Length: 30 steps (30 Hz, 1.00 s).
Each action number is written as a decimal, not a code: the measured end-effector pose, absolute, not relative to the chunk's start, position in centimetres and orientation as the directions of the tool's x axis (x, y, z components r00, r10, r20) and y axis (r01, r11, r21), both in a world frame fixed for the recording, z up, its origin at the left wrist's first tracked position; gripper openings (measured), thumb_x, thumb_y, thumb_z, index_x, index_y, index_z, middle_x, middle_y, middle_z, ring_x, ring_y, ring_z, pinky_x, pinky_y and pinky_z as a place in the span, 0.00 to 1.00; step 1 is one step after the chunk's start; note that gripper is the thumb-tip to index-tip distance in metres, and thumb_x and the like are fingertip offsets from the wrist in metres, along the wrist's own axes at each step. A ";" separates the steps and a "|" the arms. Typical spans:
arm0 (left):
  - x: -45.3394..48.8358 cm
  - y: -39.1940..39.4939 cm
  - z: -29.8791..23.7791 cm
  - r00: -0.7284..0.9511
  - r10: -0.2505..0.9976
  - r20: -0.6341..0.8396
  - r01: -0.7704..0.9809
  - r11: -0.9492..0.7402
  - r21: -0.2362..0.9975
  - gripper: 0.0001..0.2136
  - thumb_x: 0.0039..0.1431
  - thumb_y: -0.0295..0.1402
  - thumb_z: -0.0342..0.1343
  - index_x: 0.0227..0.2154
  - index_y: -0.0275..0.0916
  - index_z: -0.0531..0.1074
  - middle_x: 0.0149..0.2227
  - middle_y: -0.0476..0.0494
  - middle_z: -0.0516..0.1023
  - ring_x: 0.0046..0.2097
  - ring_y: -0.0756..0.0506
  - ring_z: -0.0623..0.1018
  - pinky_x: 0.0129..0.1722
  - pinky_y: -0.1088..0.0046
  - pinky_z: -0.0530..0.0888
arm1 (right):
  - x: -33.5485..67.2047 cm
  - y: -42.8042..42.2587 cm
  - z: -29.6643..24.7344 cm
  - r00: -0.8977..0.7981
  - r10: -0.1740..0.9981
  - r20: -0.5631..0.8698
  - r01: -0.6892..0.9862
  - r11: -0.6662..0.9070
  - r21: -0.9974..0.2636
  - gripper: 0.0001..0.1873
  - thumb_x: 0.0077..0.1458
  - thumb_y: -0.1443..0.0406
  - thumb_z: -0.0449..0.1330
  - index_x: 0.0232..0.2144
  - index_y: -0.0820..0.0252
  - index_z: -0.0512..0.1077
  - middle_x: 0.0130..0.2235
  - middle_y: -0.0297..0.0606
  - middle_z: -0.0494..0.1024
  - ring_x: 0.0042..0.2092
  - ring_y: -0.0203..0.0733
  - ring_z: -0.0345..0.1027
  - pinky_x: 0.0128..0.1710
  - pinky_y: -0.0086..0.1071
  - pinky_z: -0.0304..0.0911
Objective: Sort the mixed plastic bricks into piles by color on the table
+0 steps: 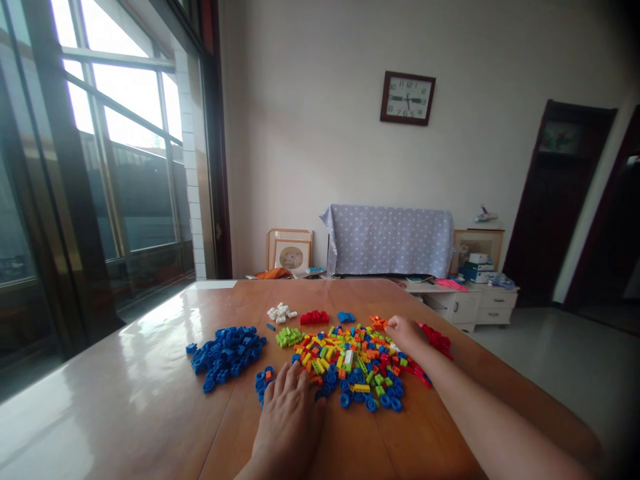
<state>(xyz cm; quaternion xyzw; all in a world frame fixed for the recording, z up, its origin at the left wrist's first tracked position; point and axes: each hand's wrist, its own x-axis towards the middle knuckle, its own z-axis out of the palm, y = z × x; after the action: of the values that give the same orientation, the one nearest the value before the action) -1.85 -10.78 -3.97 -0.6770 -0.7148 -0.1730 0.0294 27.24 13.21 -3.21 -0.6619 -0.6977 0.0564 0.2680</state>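
Note:
My left hand rests at the near left edge of a mixed pile of plastic building bricks, its fingers stretched out and holding nothing I can see. Blue wheel-like pieces lie along the pile's near side. At the far right, my right hand is closed in a pinch at a small group of orange building bricks. An orange brick shows at its fingertips, partly covered by them. Red bricks lie behind the right wrist, partly hidden by the arm.
Left of the mixed pile sits a blue brick heap. Small groups of white, lime green, red and blue bricks lie farther back on the wooden table. A cabinet stands beyond it.

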 end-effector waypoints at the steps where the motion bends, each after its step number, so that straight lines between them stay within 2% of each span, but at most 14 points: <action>1: -1.9 -10.7 -4.0 -0.084 0.958 0.273 0.977 0.025 0.211 0.28 0.64 0.46 0.44 0.63 0.39 0.67 0.69 0.38 0.59 0.71 0.33 0.54 0.67 0.50 0.52 | 27.0 13.8 -3.2 0.024 0.959 0.283 0.902 0.102 -0.419 0.07 0.53 0.63 0.60 0.33 0.57 0.77 0.37 0.39 0.81 0.39 0.41 0.71 0.33 0.29 0.54; 8: -1.8 -10.7 -3.7 -0.097 0.971 0.219 0.969 0.042 0.242 0.29 0.63 0.46 0.46 0.64 0.40 0.65 0.71 0.40 0.56 0.71 0.34 0.53 0.68 0.50 0.53 | 26.1 16.2 -3.5 0.028 0.981 0.194 0.935 0.043 -0.351 0.04 0.51 0.65 0.62 0.28 0.57 0.77 0.34 0.41 0.81 0.37 0.43 0.72 0.33 0.30 0.54; 11: -1.8 -10.7 -3.5 -0.099 0.976 0.192 0.966 0.049 0.253 0.30 0.63 0.47 0.46 0.65 0.40 0.65 0.71 0.41 0.55 0.72 0.35 0.52 0.68 0.50 0.53 | 26.1 16.9 -3.9 0.030 0.983 0.183 0.938 0.036 -0.346 0.04 0.52 0.65 0.63 0.29 0.57 0.77 0.34 0.42 0.81 0.37 0.44 0.72 0.34 0.31 0.55; 15: -2.0 -10.6 -3.7 -0.097 0.979 0.181 0.966 0.048 0.255 0.30 0.64 0.48 0.45 0.65 0.40 0.64 0.71 0.41 0.54 0.72 0.34 0.50 0.68 0.49 0.52 | 26.4 17.8 -4.1 0.051 0.978 0.204 0.933 0.027 -0.359 0.06 0.54 0.63 0.61 0.34 0.58 0.77 0.37 0.43 0.81 0.38 0.43 0.72 0.34 0.31 0.56; 21: -1.9 -10.5 -3.7 -0.103 0.978 0.183 0.964 0.052 0.261 0.30 0.63 0.47 0.45 0.65 0.41 0.65 0.71 0.42 0.55 0.72 0.34 0.50 0.68 0.49 0.52 | 26.7 18.1 -3.8 0.050 0.976 0.211 0.918 0.038 -0.395 0.13 0.58 0.57 0.59 0.30 0.59 0.77 0.34 0.42 0.81 0.36 0.43 0.72 0.33 0.31 0.55; 25: -1.9 -10.5 -3.8 -0.098 0.977 0.191 0.964 0.045 0.264 0.30 0.63 0.48 0.45 0.65 0.40 0.65 0.71 0.42 0.54 0.72 0.34 0.49 0.69 0.49 0.51 | 26.6 18.1 -3.7 0.059 0.974 0.218 0.906 0.040 -0.421 0.13 0.59 0.58 0.58 0.31 0.59 0.78 0.34 0.42 0.81 0.36 0.42 0.72 0.33 0.30 0.56; 30: -2.0 -10.4 -4.2 -0.105 0.972 0.209 0.961 0.045 0.273 0.30 0.63 0.48 0.46 0.65 0.41 0.65 0.71 0.43 0.54 0.72 0.33 0.48 0.69 0.49 0.51 | 26.7 17.9 -3.4 0.103 0.966 0.235 0.899 0.011 -0.438 0.13 0.60 0.60 0.55 0.37 0.58 0.77 0.39 0.42 0.81 0.37 0.41 0.72 0.33 0.29 0.57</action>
<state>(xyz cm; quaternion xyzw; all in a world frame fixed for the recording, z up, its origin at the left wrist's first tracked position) -2.00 -10.42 -4.24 -0.6688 -0.7227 -0.1738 -0.0161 26.74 17.90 -3.39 -0.6999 -0.6663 0.0680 0.2480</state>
